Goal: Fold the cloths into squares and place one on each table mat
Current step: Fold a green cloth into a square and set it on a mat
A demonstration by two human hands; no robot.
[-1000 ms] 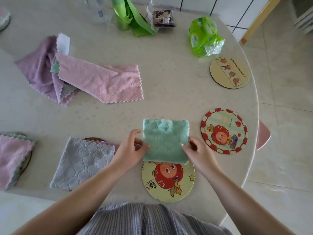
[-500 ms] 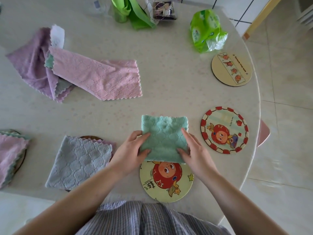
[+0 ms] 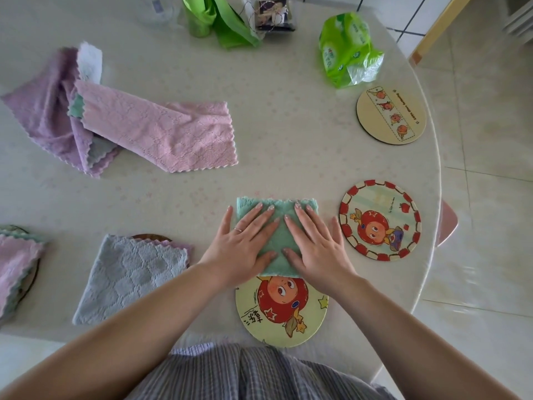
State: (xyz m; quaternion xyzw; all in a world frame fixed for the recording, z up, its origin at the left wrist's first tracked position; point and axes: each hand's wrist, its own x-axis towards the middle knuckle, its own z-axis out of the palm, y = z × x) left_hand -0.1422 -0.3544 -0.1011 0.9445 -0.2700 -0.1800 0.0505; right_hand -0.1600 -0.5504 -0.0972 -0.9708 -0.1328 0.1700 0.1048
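A folded green cloth lies just beyond the near round mat, its near edge overlapping the mat's far rim. My left hand and my right hand lie flat on the cloth with straight, spread fingers and press it down. A grey folded cloth covers a mat at the left. A pink folded cloth sits on another mat at the far left. Two bare mats are on the right, a red-rimmed one and a beige one. Unfolded pink and purple cloths lie at the back left.
A green plastic packet, a green bag and a small dark box stand at the table's far side. The round table's edge curves down the right, with tiled floor beyond. A pink stool pokes out under it.
Both hands moved from pinching the green cloth's side edges onto its top, and now lie flat on it. The cloth stayed in place.
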